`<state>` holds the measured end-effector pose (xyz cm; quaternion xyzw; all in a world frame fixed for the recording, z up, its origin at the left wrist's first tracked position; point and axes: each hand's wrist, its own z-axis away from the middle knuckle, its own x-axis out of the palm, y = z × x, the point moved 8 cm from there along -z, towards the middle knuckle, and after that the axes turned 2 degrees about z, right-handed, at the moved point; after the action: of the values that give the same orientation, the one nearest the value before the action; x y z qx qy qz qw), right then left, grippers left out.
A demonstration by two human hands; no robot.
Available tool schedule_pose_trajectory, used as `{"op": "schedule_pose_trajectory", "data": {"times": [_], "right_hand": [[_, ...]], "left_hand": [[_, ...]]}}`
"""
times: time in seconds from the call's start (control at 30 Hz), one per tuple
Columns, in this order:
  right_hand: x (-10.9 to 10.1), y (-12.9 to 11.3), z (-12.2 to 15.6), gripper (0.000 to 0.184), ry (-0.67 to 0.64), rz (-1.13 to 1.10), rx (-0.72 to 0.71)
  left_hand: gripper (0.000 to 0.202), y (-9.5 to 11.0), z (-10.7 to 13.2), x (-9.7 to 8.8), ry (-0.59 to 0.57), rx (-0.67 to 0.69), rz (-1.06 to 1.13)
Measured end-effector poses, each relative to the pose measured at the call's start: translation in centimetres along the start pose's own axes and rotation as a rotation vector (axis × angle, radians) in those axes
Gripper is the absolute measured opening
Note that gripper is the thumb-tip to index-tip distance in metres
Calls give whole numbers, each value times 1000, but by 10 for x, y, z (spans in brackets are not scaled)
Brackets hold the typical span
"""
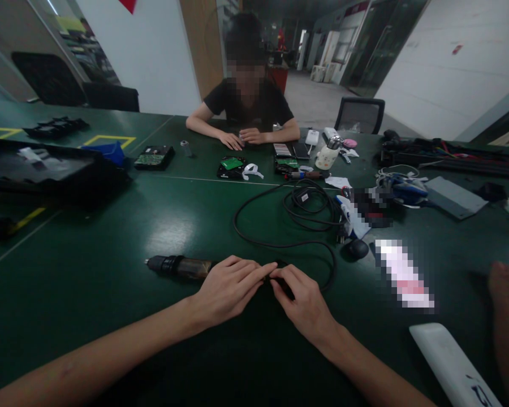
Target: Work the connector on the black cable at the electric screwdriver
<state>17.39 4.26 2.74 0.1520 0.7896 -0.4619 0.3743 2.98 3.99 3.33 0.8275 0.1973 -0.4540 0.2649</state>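
Two-handed fiddling at the tabletop's (89, 271) near edge: left hand (227, 288) fingers stretched loose over the screwdriver (178, 267), right hand (305, 305) fingers pinching the black cable (280, 245).

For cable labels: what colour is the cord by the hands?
Black; the cord shows best in the head view.

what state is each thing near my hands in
screwdriver, lying flat on the table, tip pointing left, rear under the left hand
cable, loosely looped on the table, one end at the hands
left hand, fingers stretched flat over the screwdriver's rear
right hand, fingertips pinched on the cable end
hard drive, lying circuit board up across the table
bottle, standing upright
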Motion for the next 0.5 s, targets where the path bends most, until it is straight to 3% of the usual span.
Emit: {"op": "schedule_pose_trajectory", "data": {"times": [0.5], "right_hand": [[0,1,1,12,11,9,10]], "left_hand": [[50,-2,-1,-1,12,-32,-28]]}}
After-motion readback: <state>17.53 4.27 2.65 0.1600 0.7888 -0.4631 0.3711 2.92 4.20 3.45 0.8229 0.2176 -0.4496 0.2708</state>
